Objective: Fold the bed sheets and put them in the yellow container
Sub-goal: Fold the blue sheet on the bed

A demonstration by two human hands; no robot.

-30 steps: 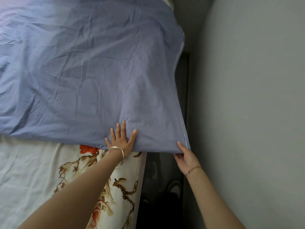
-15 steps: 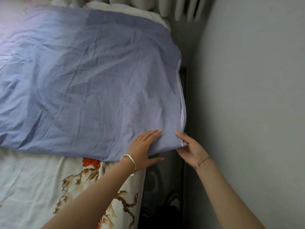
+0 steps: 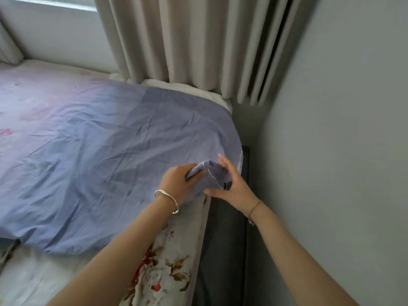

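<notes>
A wrinkled blue bed sheet [image 3: 106, 155] lies spread over the bed, reaching the right edge. My left hand [image 3: 176, 184] grips its near right corner, the cloth bunched and lifted a little. My right hand [image 3: 231, 184] is against the same corner from the right, fingers straight up along the fold and thumb under it. The yellow container is not in view.
A floral white sheet [image 3: 167, 272] covers the mattress beneath. Beige curtains [image 3: 198, 45] hang behind the bed head. A grey wall [image 3: 342, 151] stands close on the right, with a narrow dark gap [image 3: 227, 250] between it and the bed.
My left hand went from lying flat on the sheet to gripping its corner. My right hand came in against the corner. The corner is lifted and bunched, and the view has tilted up.
</notes>
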